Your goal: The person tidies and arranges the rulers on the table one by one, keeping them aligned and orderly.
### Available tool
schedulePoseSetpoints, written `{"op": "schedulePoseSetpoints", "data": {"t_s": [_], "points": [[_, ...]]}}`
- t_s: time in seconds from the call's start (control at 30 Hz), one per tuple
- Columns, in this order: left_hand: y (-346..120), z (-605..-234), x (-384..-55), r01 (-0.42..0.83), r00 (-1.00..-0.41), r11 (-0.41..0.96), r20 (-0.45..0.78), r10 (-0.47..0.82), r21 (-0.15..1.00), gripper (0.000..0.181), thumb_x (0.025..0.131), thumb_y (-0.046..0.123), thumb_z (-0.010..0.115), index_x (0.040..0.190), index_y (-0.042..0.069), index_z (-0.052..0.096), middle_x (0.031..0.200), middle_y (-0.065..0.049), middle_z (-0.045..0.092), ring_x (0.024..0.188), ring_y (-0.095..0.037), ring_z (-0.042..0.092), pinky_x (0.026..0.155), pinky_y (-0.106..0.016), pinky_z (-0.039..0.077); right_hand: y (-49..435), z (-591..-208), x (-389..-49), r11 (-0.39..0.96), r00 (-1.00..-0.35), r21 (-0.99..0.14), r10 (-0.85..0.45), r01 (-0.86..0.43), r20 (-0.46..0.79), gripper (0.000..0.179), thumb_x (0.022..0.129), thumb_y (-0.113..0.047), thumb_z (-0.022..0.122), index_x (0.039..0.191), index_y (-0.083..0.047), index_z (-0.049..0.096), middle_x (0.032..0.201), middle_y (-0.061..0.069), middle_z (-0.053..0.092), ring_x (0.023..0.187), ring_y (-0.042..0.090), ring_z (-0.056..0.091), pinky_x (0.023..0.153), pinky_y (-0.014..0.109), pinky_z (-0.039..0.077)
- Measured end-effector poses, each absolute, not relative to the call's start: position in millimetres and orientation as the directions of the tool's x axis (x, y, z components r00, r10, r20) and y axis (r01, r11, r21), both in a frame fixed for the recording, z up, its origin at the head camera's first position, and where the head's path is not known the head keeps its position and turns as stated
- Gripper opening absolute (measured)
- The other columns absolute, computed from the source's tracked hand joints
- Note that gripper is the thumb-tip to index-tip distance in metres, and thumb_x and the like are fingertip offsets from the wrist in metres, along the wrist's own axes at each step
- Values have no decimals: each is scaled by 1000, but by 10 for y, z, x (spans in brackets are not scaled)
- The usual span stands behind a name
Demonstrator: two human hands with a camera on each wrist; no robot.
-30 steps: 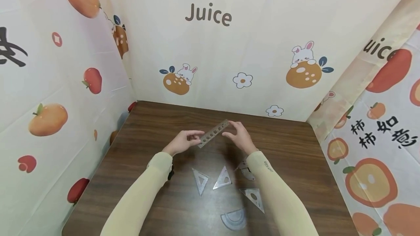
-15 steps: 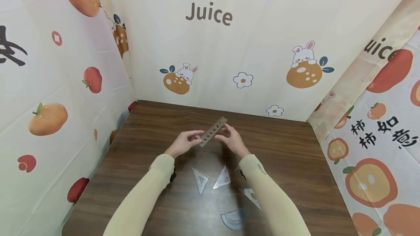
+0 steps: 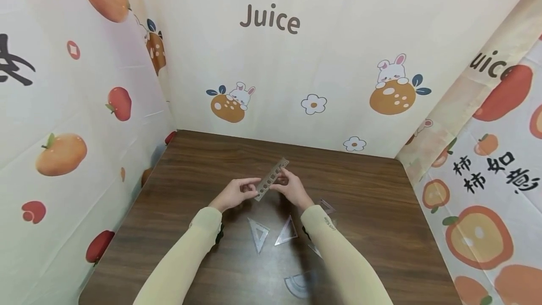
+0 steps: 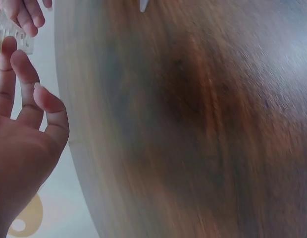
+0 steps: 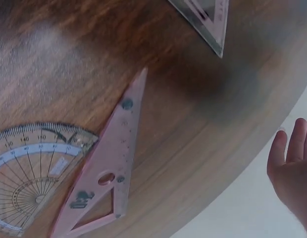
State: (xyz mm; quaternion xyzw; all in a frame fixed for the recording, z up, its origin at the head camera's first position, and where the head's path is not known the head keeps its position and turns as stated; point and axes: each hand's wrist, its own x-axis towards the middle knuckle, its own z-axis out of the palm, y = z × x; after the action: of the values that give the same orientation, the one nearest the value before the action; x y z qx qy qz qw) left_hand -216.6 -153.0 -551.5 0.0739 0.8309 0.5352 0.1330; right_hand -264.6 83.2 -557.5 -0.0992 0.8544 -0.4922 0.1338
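Observation:
A clear ruler (image 3: 271, 180) with a row of cut-out shapes is held slanted above the table between both hands. My left hand (image 3: 234, 194) pinches its lower left end between thumb and fingers. Farther up, my right hand (image 3: 293, 190) holds the ruler's right edge between thumb and fingers. In the left wrist view the ruler (image 4: 25, 43) shows behind the left hand (image 4: 27, 144), at the upper left edge. The right wrist view catches only some fingers of the right hand (image 5: 294, 168), with the ruler out of view.
On the brown table (image 3: 178, 234) lie a set square (image 3: 255, 233), another set square (image 3: 281, 240) and a protractor (image 3: 295, 287). Right of the right sleeve, a small set square (image 3: 327, 206) shows. The right wrist view has a pinkish set square (image 5: 125, 144) beside a protractor (image 5: 37, 144).
My right hand has moved left and down along the ruler, which now stands steeper and a bit nearer. The right sleeve has shifted left, baring a small set square and covering more of another.

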Motion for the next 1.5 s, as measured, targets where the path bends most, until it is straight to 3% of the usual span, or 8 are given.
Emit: {"op": "schedulePoseSetpoints", "data": {"t_s": [0.43, 0.83, 1.13, 1.3, 1.5], "points": [[-1806, -5486, -2171, 14, -907, 443, -175, 384, 896, 59, 95, 20, 75, 150, 13, 55, 102, -1, 70, 90, -13, 59, 78, -29, 47, 585, -5580, -2662, 477, -910, -871, -404, -121, -94, 88, 87, -24, 83, 158, 0, 36, 141, 15, 62, 133, 32, 59, 112, 50, 47], [-2073, -5407, -2130, -20, -892, 456, -222, 393, 890, 72, 93, 21, 77, 157, 17, 45, 100, 1, 70, 99, -15, 67, 94, -39, 51, 300, -5543, -2663, 458, -890, -869, -453, -186, -48, 85, 88, -20, 82, 157, 2, 37, 138, 16, 63, 132, 34, 60, 113, 48, 46], [-2361, -5428, -2091, -60, -918, 503, -245, 311, 862, 72, 94, 24, 76, 158, 20, 43, 104, 1, 71, 101, -16, 66, 99, -44, 49, -57, -5512, -2654, 435, -874, -874, -485, -216, -26, 73, 92, -16, 78, 154, 1, 43, 130, 15, 67, 127, 33, 63, 111, 46, 49], [-2494, -5429, -2080, -91, -928, 499, -256, 272, 862, 72, 93, 25, 77, 157, 21, 45, 104, 1, 71, 99, -17, 65, 98, -45, 49, -227, -5495, -2656, 435, -867, -873, -497, -221, -28, 70, 94, -16, 75, 154, 1, 43, 129, 16, 66, 126, 33, 64, 110, 46, 50], [-2649, -5443, -2005, -80, -932, 479, -236, 275, 874, 71, 94, 20, 76, 157, 15, 44, 102, -1, 71, 96, -17, 66, 89, -37, 50, -396, -5524, -2623, 447, -852, -865, -522, -230, -44, 68, 96, -17, 73, 154, 2, 42, 129, 16, 66, 125, 32, 65, 109, 44, 50]]}}
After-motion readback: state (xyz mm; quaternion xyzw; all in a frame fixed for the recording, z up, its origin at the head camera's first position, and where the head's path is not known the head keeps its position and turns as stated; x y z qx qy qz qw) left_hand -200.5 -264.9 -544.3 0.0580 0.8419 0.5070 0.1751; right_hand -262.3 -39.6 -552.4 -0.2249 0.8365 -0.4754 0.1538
